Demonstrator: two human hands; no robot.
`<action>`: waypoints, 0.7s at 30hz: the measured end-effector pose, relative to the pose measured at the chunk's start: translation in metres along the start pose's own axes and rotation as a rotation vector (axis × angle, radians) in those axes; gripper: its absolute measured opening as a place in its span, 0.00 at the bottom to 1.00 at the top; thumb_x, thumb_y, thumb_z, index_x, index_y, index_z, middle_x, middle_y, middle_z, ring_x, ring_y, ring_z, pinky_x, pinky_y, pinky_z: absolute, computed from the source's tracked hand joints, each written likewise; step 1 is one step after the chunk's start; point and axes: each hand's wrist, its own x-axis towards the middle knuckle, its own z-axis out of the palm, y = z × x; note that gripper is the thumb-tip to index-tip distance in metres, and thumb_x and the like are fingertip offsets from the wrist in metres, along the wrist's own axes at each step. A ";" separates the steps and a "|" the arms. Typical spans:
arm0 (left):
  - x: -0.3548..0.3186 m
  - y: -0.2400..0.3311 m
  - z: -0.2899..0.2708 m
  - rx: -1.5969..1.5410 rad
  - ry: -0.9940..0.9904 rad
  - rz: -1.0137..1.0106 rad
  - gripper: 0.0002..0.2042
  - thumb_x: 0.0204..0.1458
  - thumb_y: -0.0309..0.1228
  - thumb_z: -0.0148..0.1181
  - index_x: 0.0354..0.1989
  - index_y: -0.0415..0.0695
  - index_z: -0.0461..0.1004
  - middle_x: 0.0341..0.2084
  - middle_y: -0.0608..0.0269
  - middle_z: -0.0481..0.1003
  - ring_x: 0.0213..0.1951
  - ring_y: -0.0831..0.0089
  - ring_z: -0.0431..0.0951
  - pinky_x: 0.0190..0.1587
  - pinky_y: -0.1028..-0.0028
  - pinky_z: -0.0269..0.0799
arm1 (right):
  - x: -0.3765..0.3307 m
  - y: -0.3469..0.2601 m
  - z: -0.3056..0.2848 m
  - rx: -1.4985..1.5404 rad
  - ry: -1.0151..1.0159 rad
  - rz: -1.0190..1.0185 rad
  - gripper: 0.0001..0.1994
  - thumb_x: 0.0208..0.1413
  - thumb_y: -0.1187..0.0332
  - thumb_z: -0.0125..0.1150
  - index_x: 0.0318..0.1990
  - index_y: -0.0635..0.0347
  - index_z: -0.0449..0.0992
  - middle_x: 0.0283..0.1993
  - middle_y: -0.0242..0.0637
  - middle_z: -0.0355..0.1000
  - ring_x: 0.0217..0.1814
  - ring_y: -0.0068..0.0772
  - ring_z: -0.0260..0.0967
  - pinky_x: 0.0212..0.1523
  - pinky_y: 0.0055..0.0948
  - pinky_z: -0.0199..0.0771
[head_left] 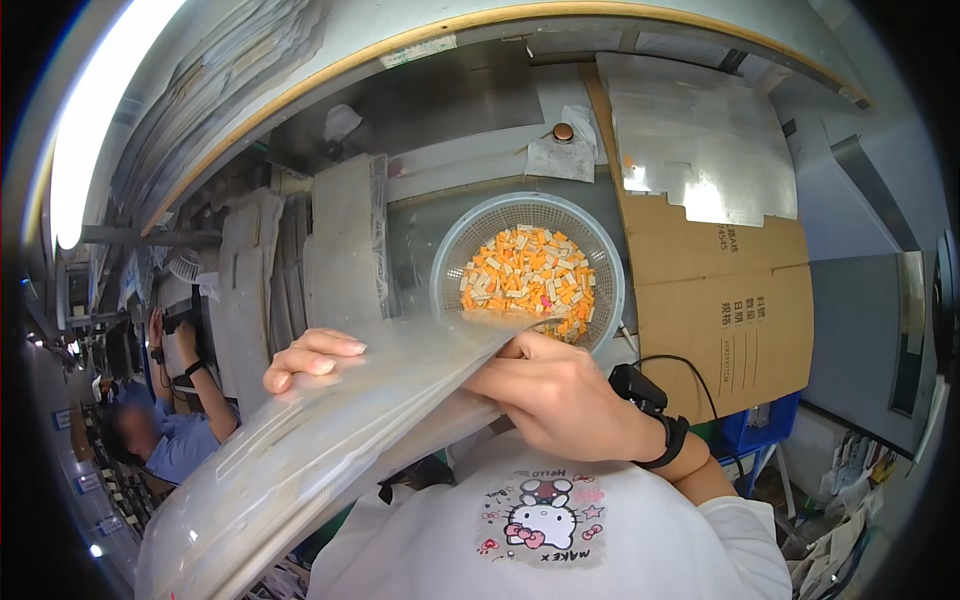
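My right hand (550, 392) grips the edge of the translucent plastic bag (330, 440), near the grey basket (606, 262); my left hand (312, 360) touches it, its grip I cannot tell. Probably light, soft, slippery: better to hold by edges.

Bright whitish light; tube (105, 120) upper left blown out. Hard glare on metal sheet (700, 120), sheen on plastic bag (330, 430). Shelf edge (480, 21) bent by fisheye; corners black; far-left background soft.
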 end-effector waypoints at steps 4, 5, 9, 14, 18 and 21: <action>0.002 -0.001 0.001 0.002 0.015 0.011 0.18 0.49 0.33 0.41 0.50 0.46 0.56 0.40 0.46 0.64 0.36 0.46 0.68 0.35 0.58 0.68 | -0.003 0.003 0.005 0.186 0.130 -0.009 0.11 0.35 0.81 0.53 0.29 0.59 0.74 0.27 0.35 0.70 0.29 0.29 0.65 0.29 0.23 0.66; 0.003 -0.002 0.001 -0.009 0.012 0.019 0.18 0.49 0.33 0.41 0.50 0.46 0.56 0.39 0.46 0.64 0.35 0.47 0.68 0.35 0.59 0.68 | -0.003 0.004 0.005 0.258 0.185 -0.026 0.10 0.33 0.82 0.54 0.28 0.61 0.74 0.26 0.36 0.70 0.28 0.29 0.65 0.29 0.23 0.66; 0.001 -0.002 0.008 0.002 0.084 0.035 0.18 0.49 0.34 0.42 0.50 0.46 0.57 0.39 0.46 0.64 0.34 0.47 0.68 0.34 0.60 0.68 | -0.004 0.002 0.004 0.281 0.273 -0.107 0.11 0.31 0.83 0.55 0.27 0.64 0.74 0.26 0.37 0.70 0.27 0.30 0.66 0.28 0.22 0.67; -0.002 -0.002 0.014 0.027 0.257 0.040 0.17 0.48 0.35 0.44 0.47 0.46 0.60 0.36 0.49 0.67 0.30 0.49 0.70 0.30 0.62 0.68 | -0.003 0.008 -0.001 0.126 0.581 -0.284 0.12 0.29 0.83 0.57 0.27 0.62 0.73 0.27 0.35 0.70 0.25 0.31 0.66 0.26 0.23 0.67; -0.004 0.002 0.016 0.071 0.297 0.052 0.17 0.48 0.35 0.44 0.47 0.46 0.61 0.34 0.50 0.68 0.30 0.50 0.70 0.29 0.64 0.67 | 0.000 0.024 -0.017 0.008 0.644 -0.102 0.11 0.30 0.83 0.56 0.27 0.62 0.73 0.29 0.35 0.70 0.28 0.31 0.66 0.29 0.24 0.66; -0.004 0.003 0.016 0.082 0.328 0.074 0.17 0.48 0.35 0.44 0.46 0.46 0.62 0.35 0.50 0.68 0.30 0.51 0.70 0.29 0.64 0.67 | 0.005 0.040 -0.013 -0.147 0.612 0.110 0.10 0.31 0.83 0.54 0.27 0.63 0.72 0.31 0.37 0.70 0.33 0.33 0.66 0.33 0.25 0.66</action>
